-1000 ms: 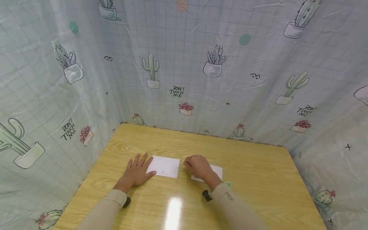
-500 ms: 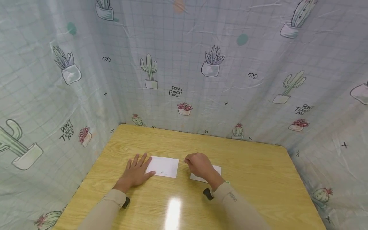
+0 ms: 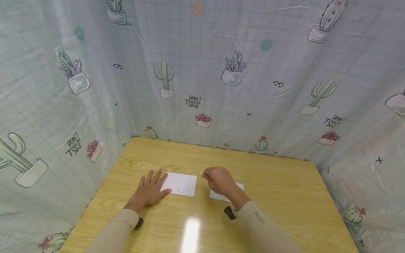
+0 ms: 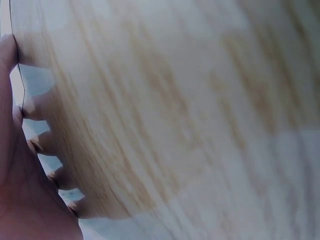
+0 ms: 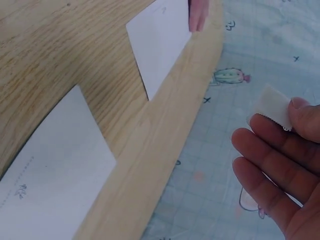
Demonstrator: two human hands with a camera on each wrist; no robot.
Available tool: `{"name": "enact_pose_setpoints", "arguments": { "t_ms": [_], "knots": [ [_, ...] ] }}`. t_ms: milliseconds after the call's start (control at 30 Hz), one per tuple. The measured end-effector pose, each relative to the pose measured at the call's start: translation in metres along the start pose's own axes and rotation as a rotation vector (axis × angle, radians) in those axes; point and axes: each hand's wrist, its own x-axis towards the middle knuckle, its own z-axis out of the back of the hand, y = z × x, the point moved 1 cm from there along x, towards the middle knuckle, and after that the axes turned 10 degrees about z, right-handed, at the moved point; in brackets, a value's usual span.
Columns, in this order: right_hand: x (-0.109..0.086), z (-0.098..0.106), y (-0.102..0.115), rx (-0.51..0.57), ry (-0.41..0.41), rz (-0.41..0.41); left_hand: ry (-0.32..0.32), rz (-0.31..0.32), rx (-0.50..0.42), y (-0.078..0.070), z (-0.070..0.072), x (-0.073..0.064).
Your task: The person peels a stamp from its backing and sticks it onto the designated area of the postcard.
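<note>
My left hand (image 3: 148, 189) lies flat with spread fingers on the left end of a white envelope-like paper (image 3: 180, 183). Small print marks its lower edge. A second such paper (image 3: 216, 195) lies to the right, partly covered by my right hand (image 3: 220, 181). Between thumb and index finger, that hand pinches a small white postage stamp (image 5: 274, 106) with a toothed edge; its plain side shows in the right wrist view. The stamp is held above the table, near the gap between the papers. The left wrist view shows my palm (image 4: 25, 200) at the left edge.
The wood-grain table (image 3: 278, 189) is bordered behind and at both sides by a hanging cactus-print cloth (image 3: 202, 70). A bright light reflection (image 3: 191, 232) falls on the near part of the tabletop.
My right hand stays nearly in place, raised slightly, its forearm shifting a little right. A small green stamp on the table by the right wrist has gone out of sight behind the sleeve.
</note>
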Motion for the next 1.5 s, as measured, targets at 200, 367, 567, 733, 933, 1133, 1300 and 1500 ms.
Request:
{"name": "enact_pose_setpoints", "arguments": {
  "t_ms": [200, 367, 567, 733, 933, 1133, 1300, 1500],
  "knots": [
    [0.003, 0.008, 0.003, -0.004, -0.022, 0.033, 0.005, 0.007, 0.035, -0.008, 0.010, -0.003],
    [0.004, 0.016, 0.006, -0.017, -0.036, 0.056, -0.003, 0.011, 0.078, -0.010, 0.013, -0.002],
    [0.005, 0.025, 0.010, -0.036, -0.026, 0.059, -0.004, 0.013, 0.081, -0.010, 0.014, 0.000],
    [0.005, 0.030, 0.014, -0.040, -0.037, 0.071, -0.003, 0.013, 0.085, -0.009, 0.012, -0.003],
    [0.004, 0.036, 0.018, -0.028, -0.037, 0.094, -0.014, 0.025, 0.066, -0.009, 0.009, -0.008],
    [0.001, 0.044, 0.020, -0.019, -0.043, 0.090, -0.005, 0.022, 0.066, -0.008, 0.002, -0.005],
    [0.002, 0.049, 0.020, -0.004, -0.084, 0.117, -0.034, 0.025, 0.076, -0.006, 0.002, -0.002],
    [0.002, 0.052, 0.021, 0.026, -0.087, 0.095, -0.032, 0.017, 0.064, -0.008, 0.007, -0.001]
  ]
}}
